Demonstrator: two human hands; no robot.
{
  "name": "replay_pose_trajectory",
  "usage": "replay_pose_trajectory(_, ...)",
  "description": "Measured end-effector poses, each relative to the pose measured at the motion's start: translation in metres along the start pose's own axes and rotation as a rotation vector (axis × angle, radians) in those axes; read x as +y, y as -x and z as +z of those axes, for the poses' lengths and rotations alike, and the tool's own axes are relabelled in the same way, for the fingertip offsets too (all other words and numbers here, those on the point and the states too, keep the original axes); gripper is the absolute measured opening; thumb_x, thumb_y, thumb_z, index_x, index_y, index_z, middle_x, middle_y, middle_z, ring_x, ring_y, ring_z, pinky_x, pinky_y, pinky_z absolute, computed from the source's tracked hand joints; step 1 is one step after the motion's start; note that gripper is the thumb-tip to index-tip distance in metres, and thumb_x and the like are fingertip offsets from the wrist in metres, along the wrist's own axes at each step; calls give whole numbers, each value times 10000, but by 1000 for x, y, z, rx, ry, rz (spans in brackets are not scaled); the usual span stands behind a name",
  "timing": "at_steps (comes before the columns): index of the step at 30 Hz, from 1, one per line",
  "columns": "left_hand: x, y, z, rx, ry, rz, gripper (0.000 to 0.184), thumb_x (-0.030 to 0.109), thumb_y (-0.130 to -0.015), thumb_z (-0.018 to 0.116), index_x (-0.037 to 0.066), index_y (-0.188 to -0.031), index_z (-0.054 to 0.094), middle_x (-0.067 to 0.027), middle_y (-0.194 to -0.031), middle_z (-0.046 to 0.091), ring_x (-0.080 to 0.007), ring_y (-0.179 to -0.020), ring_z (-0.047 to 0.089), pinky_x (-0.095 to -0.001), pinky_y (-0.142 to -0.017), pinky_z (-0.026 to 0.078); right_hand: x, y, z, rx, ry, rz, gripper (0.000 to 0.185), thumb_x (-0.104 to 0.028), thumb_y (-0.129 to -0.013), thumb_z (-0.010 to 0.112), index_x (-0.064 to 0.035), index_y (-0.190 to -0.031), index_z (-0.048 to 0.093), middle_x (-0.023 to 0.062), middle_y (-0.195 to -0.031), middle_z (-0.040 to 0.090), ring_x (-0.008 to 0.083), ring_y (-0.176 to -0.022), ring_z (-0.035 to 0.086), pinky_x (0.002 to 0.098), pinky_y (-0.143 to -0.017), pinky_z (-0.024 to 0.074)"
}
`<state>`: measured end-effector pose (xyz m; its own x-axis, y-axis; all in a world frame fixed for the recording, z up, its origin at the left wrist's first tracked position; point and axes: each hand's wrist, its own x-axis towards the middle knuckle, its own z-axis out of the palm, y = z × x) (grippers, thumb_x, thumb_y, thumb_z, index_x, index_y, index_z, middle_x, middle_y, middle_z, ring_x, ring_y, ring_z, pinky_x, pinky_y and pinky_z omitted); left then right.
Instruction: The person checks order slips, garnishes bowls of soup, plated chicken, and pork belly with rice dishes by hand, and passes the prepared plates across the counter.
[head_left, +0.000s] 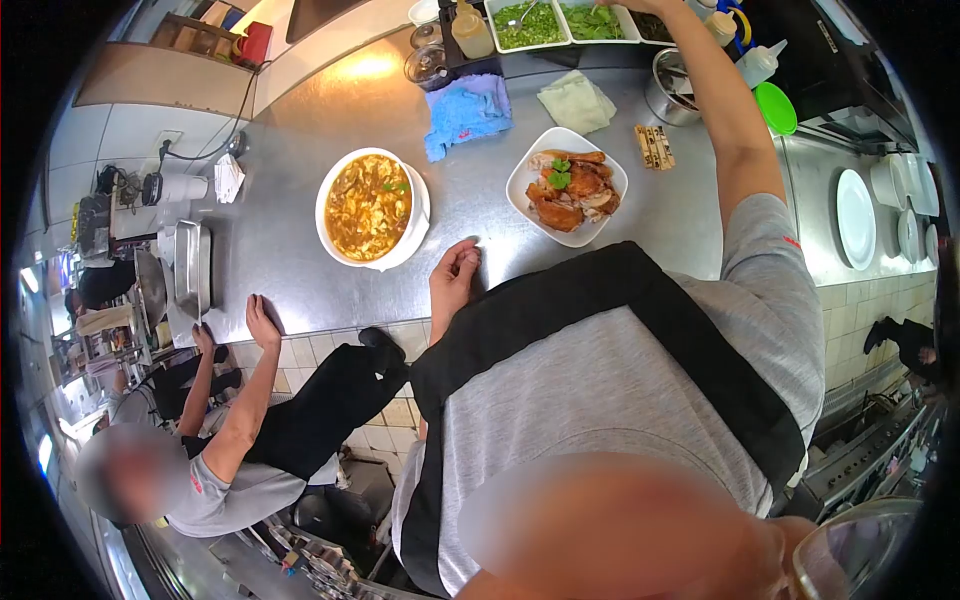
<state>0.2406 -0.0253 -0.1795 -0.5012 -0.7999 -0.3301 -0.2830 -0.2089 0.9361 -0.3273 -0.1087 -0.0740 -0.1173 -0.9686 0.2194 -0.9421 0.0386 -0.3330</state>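
Note:
My left hand (455,277) is at the table's near edge, fingers curled together, with nothing visible in them. My right arm stretches to the top edge, where my right hand (648,4) is mostly cut off beside a tray of green leaves (594,22); its fingers are hidden. Between my arms, a square white bowl (522,210) holds browned meat pieces (560,214) topped with a green sprig (561,175). Left of it, a round white bowl (325,235) of yellow-brown soup (368,208) stands on a white plate (423,215).
Blue cloth (467,113), pale green cloth (577,101) and wooden clips (654,147) lie on the steel table (275,200). A metal pot (668,100) sits near my right forearm. At left, another person's hand (263,322) rests at the table edge.

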Motion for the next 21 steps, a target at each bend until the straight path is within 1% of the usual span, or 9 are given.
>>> replay_pose_trajectory(2,5,2,1,0,-11,-19,274,97,-904,574,0,-1160,588,-35,-965,632,-86,-873,559,-207,-797,438,3,2,-4,63,-57,-90,170,-201,-657,662,-72,-755,715,150,-748,664,294,-687,638,375,-677,496)
replay_pose_trajectory(5,-1,1,0,-10,7,-7,274,112,-905,576,1,-1155,590,-35,-964,632,-88,-875,559,-210,-803,437,2,14,15,208,-4,79,204,-201,-694,620,-27,-768,698,185,-814,655,331,-738,634,395,-709,497)
replay_pose_trajectory(8,-6,1,-1,-7,8,5,271,118,-907,575,1,-1152,591,-34,-965,633,-89,-876,559,-214,-806,435,-1,23,27,111,338,251,221,-190,-719,579,2,-759,680,216,-840,638,373,-768,624,422,-719,498)
replay_pose_trajectory(9,-7,1,-1,-1,-10,2,272,117,-907,575,1,-1153,590,-34,-965,633,-88,-876,560,-213,-806,435,-11,21,28,94,369,358,236,-186,-726,555,23,-732,667,229,-822,625,386,-785,616,452,-719,495)
replay_pose_trajectory(12,-9,0,-2,4,-32,-3,275,119,-907,577,3,-1156,589,-32,-963,633,-87,-874,561,-212,-804,434,-9,21,49,257,285,210,232,-195,-706,568,6,-741,677,209,-800,624,377,-775,616,456,-698,498)
replay_pose_trajectory(18,-9,-2,-3,0,3,-1,284,133,-906,582,7,-1162,588,-26,-958,632,-83,-856,559,-210,-790,437,-30,15,57,4,464,18,175,-212,-692,592,-75,-716,698,170,-764,637,343,-717,623,419,-648,505)
replay_pose_trajectory(21,-11,-2,-4,4,-6,8,286,131,-908,579,4,-1163,587,-25,-948,631,-84,-846,558,-211,-781,440,-39,11,32,-76,139,211,140,-205,-679,617,-89,-683,694,158,-698,642,317,-640,622,401,-623,500)
